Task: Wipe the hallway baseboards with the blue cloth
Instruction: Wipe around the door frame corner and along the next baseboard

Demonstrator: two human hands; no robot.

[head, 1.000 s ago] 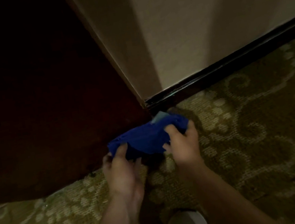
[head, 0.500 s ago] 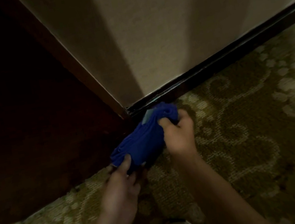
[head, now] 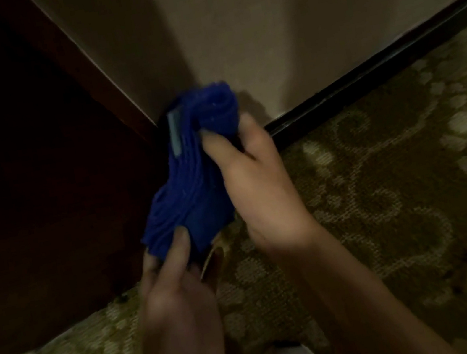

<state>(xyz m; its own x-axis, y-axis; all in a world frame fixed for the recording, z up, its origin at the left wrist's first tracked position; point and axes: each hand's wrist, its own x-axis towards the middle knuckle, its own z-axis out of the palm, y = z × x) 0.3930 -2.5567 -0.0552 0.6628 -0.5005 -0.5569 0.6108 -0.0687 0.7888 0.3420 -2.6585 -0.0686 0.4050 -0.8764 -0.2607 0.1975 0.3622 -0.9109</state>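
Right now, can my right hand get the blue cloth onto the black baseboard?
Probably yes. The right hand grips the blue cloth just beside the black baseboard, with only bare carpet between them. The left hand pinching the cloth's lower end may need to let go.

The blue cloth point(head: 192, 181) is soft and ribbed, with a small pale tag point(head: 175, 135). The dark baseboard point(head: 363, 72) looks shiny and smooth. The carpet point(head: 398, 179) is rough and woven. The wall point(head: 290, 10) is matt.
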